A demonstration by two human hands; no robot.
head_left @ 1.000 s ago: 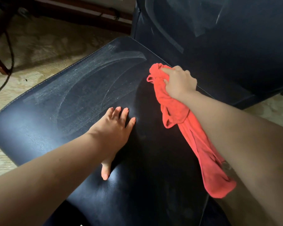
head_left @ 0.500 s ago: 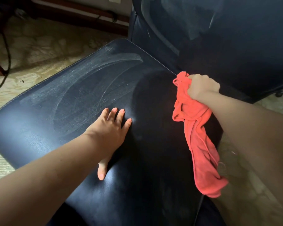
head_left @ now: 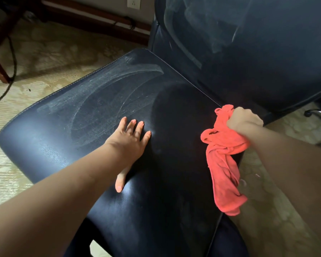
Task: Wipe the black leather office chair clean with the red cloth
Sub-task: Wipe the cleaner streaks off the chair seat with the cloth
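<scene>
Evidently limp, the red cloth (head_left: pixel 223 164) bunches in my clamped right grip (head_left: pixel 243 121); my flat-spread left grip (head_left: pixel 130 142) braces the slick black leather chair (head_left: pixel 59 130).

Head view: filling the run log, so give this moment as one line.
left hand flat on chair seat | right hand grips red cloth at seat's right edge | dust streaks on seat's left

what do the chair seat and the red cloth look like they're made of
The chair seat: apparently black leather or a faux leather, smooth with a soft sheen; highlights, fine grain and edge stitching show. The red cloth: soft matte fabric, maybe microfibre; it bunches and hangs limp from the right hand.
</scene>
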